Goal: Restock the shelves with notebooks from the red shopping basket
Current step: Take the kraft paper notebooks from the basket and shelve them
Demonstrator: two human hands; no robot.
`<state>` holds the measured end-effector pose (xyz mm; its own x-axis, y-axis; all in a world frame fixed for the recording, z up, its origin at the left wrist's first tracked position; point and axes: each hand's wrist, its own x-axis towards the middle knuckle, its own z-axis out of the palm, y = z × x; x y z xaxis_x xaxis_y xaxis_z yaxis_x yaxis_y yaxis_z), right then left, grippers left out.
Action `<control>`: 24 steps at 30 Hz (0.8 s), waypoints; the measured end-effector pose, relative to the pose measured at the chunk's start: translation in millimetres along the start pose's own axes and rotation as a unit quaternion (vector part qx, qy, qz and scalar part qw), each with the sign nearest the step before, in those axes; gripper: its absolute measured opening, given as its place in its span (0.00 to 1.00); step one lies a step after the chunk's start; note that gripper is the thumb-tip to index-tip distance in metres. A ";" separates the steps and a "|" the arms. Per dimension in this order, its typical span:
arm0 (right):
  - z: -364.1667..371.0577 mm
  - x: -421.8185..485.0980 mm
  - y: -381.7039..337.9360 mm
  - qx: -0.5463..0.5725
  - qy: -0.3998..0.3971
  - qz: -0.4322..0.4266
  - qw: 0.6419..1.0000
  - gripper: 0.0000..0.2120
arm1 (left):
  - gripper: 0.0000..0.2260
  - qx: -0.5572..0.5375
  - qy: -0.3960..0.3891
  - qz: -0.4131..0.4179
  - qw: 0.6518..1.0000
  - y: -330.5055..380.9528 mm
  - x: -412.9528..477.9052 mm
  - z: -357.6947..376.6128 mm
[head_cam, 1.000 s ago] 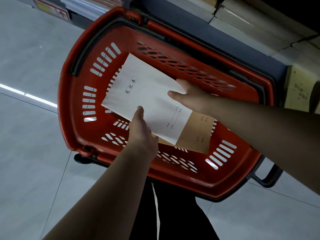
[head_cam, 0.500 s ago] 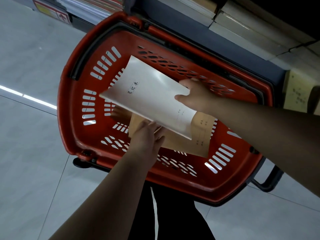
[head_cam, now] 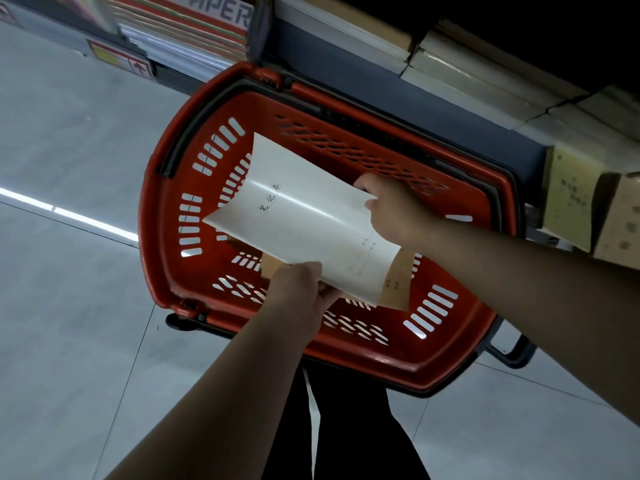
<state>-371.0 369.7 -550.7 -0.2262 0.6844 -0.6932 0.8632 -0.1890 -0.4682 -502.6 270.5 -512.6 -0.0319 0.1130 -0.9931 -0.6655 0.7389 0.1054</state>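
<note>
Lifting the thin white paper notebook above the red plastic shopping basket, both hands, left hand and right hand, grip its edges with curled fingers; next it probably needs carrying to the shelf.

Your left hand has its fingertips tucked under the white notebook, so you cannot see how they lie. That notebook covers most of the brown notebook below it; only 1 corner and a strip show. The small print on both covers is too fine to read. The basket hides its wheels but for 1 dark piece at its near left corner. The shelf and its stacked stock are cut by the top edge and lost in shadow.
</note>
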 end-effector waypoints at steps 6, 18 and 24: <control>-29.9 -50.3 -6.0 0.043 0.029 -0.012 0.999 0.18 | 0.12 0.057 -0.008 0.048 0.997 -10.7 -55.5 12.2; -98.7 -129.6 -27.8 0.167 0.109 0.007 0.980 0.16 | 0.14 0.276 -0.025 0.287 0.917 23.4 -138.0 22.4; -114.6 -166.2 -37.0 0.207 0.129 0.025 0.969 0.15 | 0.13 0.321 -0.021 0.330 0.888 44.7 -165.6 21.4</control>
<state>-313.7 343.6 -355.3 -0.0224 0.8107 -0.5850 0.6025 -0.4560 -0.6550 -511.2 299.0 -342.4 -0.2206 0.6758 -0.7033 0.0495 0.7279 0.6839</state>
